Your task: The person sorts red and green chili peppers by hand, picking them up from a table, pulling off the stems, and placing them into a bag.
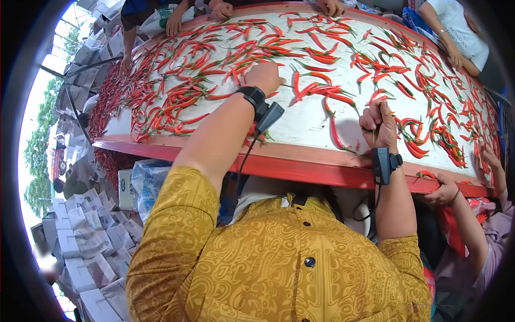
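Observation:
Red chili peppers with green stems [316,68] lie scattered over a white, red-rimmed tabletop [300,121]. My left hand [263,78] reaches over the peppers near the middle, its back turned up and its fingers curled down. Whatever it may grip is hidden underneath. My right hand [380,123] is closed above the table's near side, fingers bent against the thumb. A green stem shows below its fingers, apparently of a chili pepper it holds. More peppers lie just beyond it. Both wrists wear black straps with small boxes.
Other people's hands [221,11] rest along the far edge. At right, another person's hand [442,190] is by the near rim with a red pepper. Dense peppers [110,88] cover the left end. Stacked pale boxes [88,231] and a plastic bag [147,182] stand left.

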The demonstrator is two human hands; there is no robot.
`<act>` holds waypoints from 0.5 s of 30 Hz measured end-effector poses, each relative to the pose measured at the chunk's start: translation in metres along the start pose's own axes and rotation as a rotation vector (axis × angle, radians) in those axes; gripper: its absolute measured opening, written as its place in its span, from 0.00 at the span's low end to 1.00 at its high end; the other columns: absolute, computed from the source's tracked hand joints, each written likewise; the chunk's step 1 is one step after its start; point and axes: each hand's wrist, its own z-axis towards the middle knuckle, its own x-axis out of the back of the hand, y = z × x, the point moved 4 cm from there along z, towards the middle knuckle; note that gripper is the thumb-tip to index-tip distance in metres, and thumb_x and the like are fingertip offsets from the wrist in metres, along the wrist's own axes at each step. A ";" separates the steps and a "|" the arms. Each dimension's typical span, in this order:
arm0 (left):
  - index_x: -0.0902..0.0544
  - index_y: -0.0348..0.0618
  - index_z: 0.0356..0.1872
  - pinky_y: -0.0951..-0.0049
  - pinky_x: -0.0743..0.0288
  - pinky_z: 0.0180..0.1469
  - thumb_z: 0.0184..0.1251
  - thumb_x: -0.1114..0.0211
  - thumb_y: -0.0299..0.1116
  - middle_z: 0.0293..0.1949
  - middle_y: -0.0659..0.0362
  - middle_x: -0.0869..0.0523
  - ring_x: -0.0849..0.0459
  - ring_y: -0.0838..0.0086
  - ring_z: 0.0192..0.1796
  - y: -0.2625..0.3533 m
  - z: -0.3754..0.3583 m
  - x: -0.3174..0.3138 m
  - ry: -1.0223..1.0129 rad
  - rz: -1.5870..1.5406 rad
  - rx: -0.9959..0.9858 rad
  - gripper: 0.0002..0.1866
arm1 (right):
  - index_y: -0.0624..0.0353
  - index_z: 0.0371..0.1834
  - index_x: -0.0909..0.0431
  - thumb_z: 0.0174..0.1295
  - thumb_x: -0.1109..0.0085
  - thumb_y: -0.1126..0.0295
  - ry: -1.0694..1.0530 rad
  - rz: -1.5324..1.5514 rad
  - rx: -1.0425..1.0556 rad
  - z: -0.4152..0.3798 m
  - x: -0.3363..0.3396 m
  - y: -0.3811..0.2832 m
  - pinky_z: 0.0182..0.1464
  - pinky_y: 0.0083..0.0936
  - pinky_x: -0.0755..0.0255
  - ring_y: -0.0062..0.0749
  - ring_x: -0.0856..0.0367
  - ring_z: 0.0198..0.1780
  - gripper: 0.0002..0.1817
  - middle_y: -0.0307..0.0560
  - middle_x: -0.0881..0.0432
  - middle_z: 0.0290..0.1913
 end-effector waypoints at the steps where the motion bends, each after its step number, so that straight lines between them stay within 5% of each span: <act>1: 0.17 0.41 0.38 0.62 0.24 0.45 0.51 0.34 0.43 0.38 0.48 0.16 0.18 0.54 0.43 -0.001 0.011 -0.006 -0.004 0.003 -0.003 0.18 | 0.56 0.30 0.25 0.61 0.43 0.58 0.004 0.004 0.001 0.000 0.002 -0.006 0.22 0.16 0.49 0.17 0.45 0.17 0.13 0.30 0.44 0.15; 4: 0.17 0.38 0.27 0.61 0.26 0.39 0.49 0.36 0.37 0.28 0.48 0.17 0.18 0.56 0.34 -0.005 0.018 -0.021 0.072 -0.017 -0.111 0.12 | 0.57 0.31 0.24 0.61 0.42 0.61 0.000 0.008 -0.016 -0.004 0.007 -0.015 0.22 0.16 0.48 0.18 0.44 0.17 0.11 0.31 0.43 0.16; 7: 0.19 0.39 0.30 0.67 0.27 0.36 0.55 0.38 0.34 0.27 0.52 0.18 0.19 0.64 0.30 0.022 -0.008 0.003 0.373 -0.356 -0.187 0.09 | 0.59 0.34 0.25 0.62 0.43 0.64 0.057 -0.089 -0.041 -0.005 0.021 -0.024 0.22 0.16 0.46 0.18 0.44 0.18 0.10 0.31 0.43 0.16; 8: 0.19 0.38 0.30 0.70 0.27 0.36 0.56 0.38 0.34 0.27 0.54 0.17 0.20 0.69 0.30 0.045 -0.017 0.017 0.351 -0.486 -0.254 0.09 | 0.63 0.44 0.26 0.62 0.45 0.66 0.111 -0.164 -0.052 -0.008 0.010 -0.030 0.22 0.16 0.46 0.16 0.44 0.18 0.13 0.30 0.42 0.17; 9: 0.19 0.38 0.31 0.73 0.28 0.36 0.57 0.38 0.34 0.27 0.57 0.17 0.21 0.73 0.30 0.072 -0.030 0.024 0.328 -0.616 -0.313 0.09 | 0.63 0.44 0.26 0.62 0.45 0.66 0.103 -0.163 -0.062 -0.013 -0.005 -0.029 0.22 0.16 0.46 0.16 0.44 0.18 0.13 0.30 0.42 0.17; 12: 0.20 0.38 0.34 0.78 0.29 0.35 0.61 0.39 0.33 0.29 0.63 0.18 0.23 0.80 0.30 0.159 -0.090 0.017 0.008 -1.253 -0.199 0.08 | 0.64 0.59 0.33 0.63 0.45 0.65 -0.045 -0.294 -0.068 -0.029 -0.042 -0.023 0.22 0.13 0.46 0.12 0.43 0.20 0.23 0.30 0.39 0.19; 15: 0.22 0.40 0.40 0.81 0.30 0.35 0.65 0.42 0.31 0.31 0.65 0.20 0.24 0.81 0.31 0.206 -0.127 -0.004 -0.184 -2.002 -0.014 0.07 | 0.65 0.57 0.31 0.65 0.47 0.65 0.090 -0.673 0.168 -0.047 -0.052 -0.029 0.23 0.13 0.43 0.12 0.38 0.22 0.20 0.32 0.30 0.24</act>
